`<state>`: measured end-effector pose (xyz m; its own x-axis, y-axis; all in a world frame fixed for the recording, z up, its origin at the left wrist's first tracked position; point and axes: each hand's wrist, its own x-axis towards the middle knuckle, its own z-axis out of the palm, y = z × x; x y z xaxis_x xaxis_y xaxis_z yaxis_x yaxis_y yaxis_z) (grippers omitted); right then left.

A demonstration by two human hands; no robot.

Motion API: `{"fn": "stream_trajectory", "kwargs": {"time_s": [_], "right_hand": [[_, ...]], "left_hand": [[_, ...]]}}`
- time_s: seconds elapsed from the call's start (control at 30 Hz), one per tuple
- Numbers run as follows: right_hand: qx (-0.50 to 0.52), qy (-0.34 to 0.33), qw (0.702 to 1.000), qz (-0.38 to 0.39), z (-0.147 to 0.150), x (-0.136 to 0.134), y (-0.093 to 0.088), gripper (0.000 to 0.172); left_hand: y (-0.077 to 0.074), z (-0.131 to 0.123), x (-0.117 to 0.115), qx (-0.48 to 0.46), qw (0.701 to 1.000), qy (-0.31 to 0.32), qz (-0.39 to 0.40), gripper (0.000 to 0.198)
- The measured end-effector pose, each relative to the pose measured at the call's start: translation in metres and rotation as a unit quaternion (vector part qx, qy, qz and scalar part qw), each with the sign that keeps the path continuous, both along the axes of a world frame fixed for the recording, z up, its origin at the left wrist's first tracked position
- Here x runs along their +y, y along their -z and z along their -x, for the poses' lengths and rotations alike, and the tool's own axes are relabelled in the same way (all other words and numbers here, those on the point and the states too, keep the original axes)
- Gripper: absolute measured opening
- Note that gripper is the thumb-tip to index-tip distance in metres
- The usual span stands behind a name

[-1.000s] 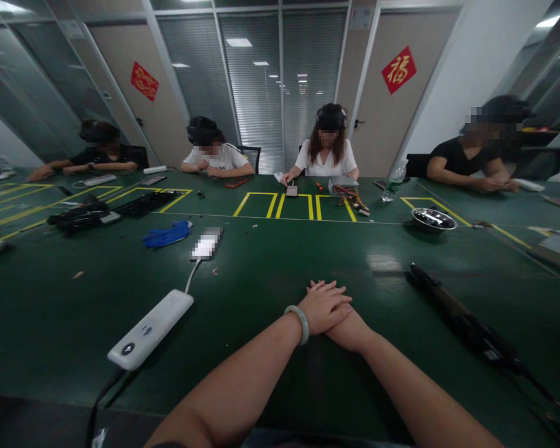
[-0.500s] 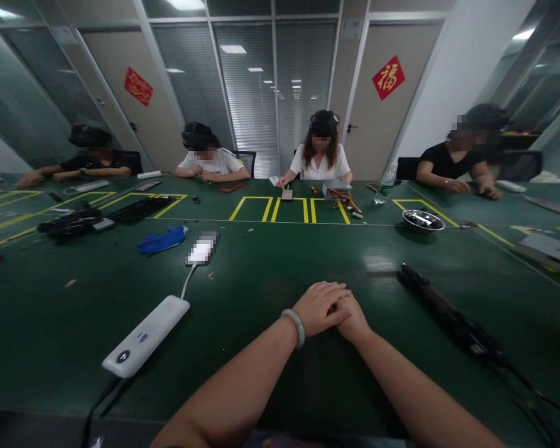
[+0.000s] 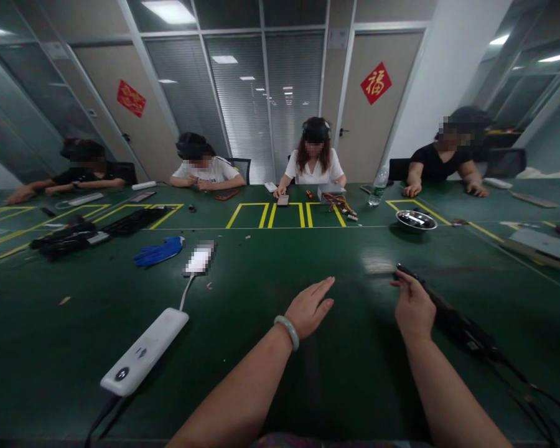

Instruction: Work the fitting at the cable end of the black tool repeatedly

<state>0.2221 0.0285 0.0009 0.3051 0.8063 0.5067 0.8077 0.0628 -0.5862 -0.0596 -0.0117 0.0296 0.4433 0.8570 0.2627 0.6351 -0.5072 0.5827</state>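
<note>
Posture of the right hand [image 3: 415, 311]: fingers bent, thumb side toward the left hand [image 3: 308, 309], fingertips at the narrow front end of a long black rod-shaped tool [image 3: 455, 323]. Whether the fingers pinch the tool, touch it or stay clear cannot be told.

The tool is slender at the front, thicker toward the rear, dark along its length, with a small pale mark on the rear section. A thin black cable [image 3: 522, 378] leaves the rear end. The tool lies on the dark green surface [image 3: 242, 298], beyond and to the right of the right hand, which covers part of its front section; the tip shows just past the fingertips. The long axis runs diagonally: tip forward and to the left, rear end back and to the right, nearer the person.

The left hand is well apart from the tool. Its fingers are straight and side by side, thumb set off from them, all directed forward and to the right. A pale green ring-shaped bracelet [image 3: 291, 331] encircles its wrist.

Farther out, a round shiny metal bowl [image 3: 416, 221] stands beyond the tool tip. Left of the left hand lies a white elongated device with rounded corners [image 3: 144, 351].
</note>
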Motion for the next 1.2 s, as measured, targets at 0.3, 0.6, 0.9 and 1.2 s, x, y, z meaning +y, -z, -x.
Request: {"fn": "stream_trajectory", "kwargs": {"time_s": [0.3, 0.6, 0.9, 1.2], "right_hand": [[-0.163, 0.198, 0.961, 0.103, -0.073, -0.020, 0.015, 0.076], [-0.118, 0.200, 0.932, 0.278, -0.126, -0.053, 0.013, 0.086], [-0.150, 0.120, 0.952, 0.237, -0.136, -0.049, 0.006, 0.072], [-0.231, -0.073, 0.958, 0.152, -0.052, -0.045, -0.020, 0.052]], "left_hand": [[0.003, 0.000, 0.003, -0.013, 1.000, 0.008, 0.017, 0.050], [0.005, 0.001, 0.006, -0.044, 0.998, 0.002, 0.039, 0.050], [0.013, -0.001, 0.009, -0.055, 0.998, -0.020, 0.023, 0.046], [0.008, 0.003, 0.002, -0.103, 0.989, -0.067, -0.079, 0.036]]}}
